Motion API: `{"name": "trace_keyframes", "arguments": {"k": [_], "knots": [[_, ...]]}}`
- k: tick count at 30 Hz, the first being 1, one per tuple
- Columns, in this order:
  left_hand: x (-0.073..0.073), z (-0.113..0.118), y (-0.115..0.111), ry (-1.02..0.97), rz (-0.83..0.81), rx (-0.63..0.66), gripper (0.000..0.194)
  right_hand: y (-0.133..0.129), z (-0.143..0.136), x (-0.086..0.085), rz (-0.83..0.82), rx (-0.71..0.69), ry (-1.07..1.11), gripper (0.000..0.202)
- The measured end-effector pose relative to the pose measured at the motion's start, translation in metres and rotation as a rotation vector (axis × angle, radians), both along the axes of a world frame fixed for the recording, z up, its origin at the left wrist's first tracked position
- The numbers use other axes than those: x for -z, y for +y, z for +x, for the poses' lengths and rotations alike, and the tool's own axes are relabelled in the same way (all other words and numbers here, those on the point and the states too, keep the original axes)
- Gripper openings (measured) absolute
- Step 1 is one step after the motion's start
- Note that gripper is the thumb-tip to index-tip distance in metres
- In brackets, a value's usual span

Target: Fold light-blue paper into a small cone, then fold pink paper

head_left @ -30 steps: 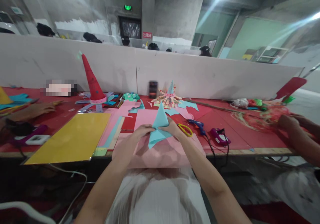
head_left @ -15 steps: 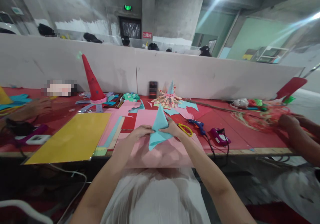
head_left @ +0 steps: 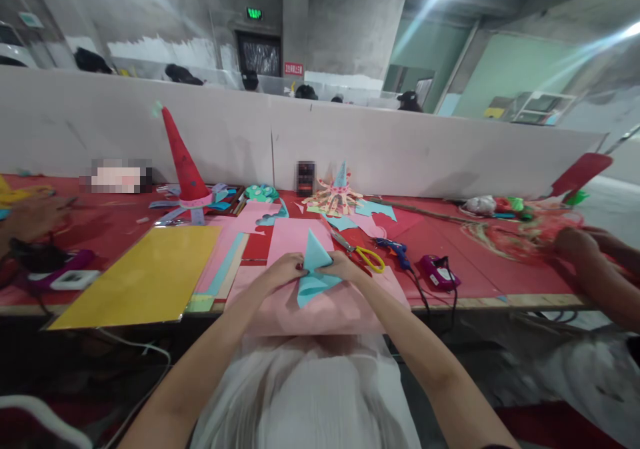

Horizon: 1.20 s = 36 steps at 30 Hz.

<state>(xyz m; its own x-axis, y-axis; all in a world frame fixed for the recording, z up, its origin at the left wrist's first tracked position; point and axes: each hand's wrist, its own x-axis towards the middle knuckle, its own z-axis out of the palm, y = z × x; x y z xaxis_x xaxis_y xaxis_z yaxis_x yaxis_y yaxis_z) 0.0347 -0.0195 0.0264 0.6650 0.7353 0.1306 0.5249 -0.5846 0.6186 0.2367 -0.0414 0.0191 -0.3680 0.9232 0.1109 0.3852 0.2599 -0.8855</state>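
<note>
A light blue sheet of paper [head_left: 317, 262], curled into a rough cone with its point up, is between my hands. My left hand [head_left: 289, 269] pinches its left side, and my right hand [head_left: 345, 267] grips the right side with the thumb across the front. The cone's wide lower end flares open toward me, over a pink sheet [head_left: 320, 312] at the table's front edge. Just beyond my right hand lie scissors [head_left: 369, 258] with yellow handles. My fingertips behind the blue paper are hidden.
A blue glue gun [head_left: 395, 250] and a purple box [head_left: 440, 274] with a cord lie right. A yellow sheet [head_left: 145, 275] overhangs the front edge at left. Behind stand a red cone hat [head_left: 186, 162] and a small blue cone [head_left: 341, 177]. Co-workers' hands show at both sides.
My hands have drawn the blue paper a little lower and toward me, and its point has tilted left. More of the scissors now shows. A co-worker's hand at left has shifted left.
</note>
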Motion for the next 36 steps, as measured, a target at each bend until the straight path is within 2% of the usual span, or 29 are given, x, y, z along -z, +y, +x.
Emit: {"name": "trace_keyframes", "arguments": {"k": [6, 11, 15, 20, 23, 26, 30, 36], "knots": [[0.0, -0.001, 0.0, -0.035, 0.012, 0.044, 0.019, 0.003, -0.002, 0.012, -0.025, 0.034, 0.073, 0.039], [0.0, -0.003, 0.001, -0.035, 0.0, 0.06, 0.018, 0.0, -0.008, 0.014, -0.051, 0.067, 0.073, 0.04], [0.001, -0.006, 0.0, -0.05, -0.007, 0.089, 0.018, -0.001, -0.012, 0.016, 0.008, 0.1, 0.008, 0.037], [-0.002, -0.007, -0.002, -0.011, 0.029, 0.118, 0.018, -0.001, -0.008, 0.023, 0.115, 0.047, -0.028, 0.034], [-0.003, -0.007, -0.003, 0.017, 0.08, 0.146, 0.017, -0.003, -0.005, 0.021, 0.216, 0.022, -0.11, 0.028], [-0.003, -0.006, -0.004, 0.081, 0.138, 0.155, 0.015, -0.009, -0.005, 0.012, 0.299, -0.009, -0.187, 0.021], [-0.005, -0.004, -0.008, 0.234, 0.306, 0.156, 0.015, -0.018, -0.005, 0.002, 0.403, -0.079, -0.248, 0.012], [-0.009, -0.003, -0.017, 0.388, 0.508, 0.213, 0.016, -0.02, -0.003, 0.004, 0.618, -0.258, -0.274, 0.017]]}}
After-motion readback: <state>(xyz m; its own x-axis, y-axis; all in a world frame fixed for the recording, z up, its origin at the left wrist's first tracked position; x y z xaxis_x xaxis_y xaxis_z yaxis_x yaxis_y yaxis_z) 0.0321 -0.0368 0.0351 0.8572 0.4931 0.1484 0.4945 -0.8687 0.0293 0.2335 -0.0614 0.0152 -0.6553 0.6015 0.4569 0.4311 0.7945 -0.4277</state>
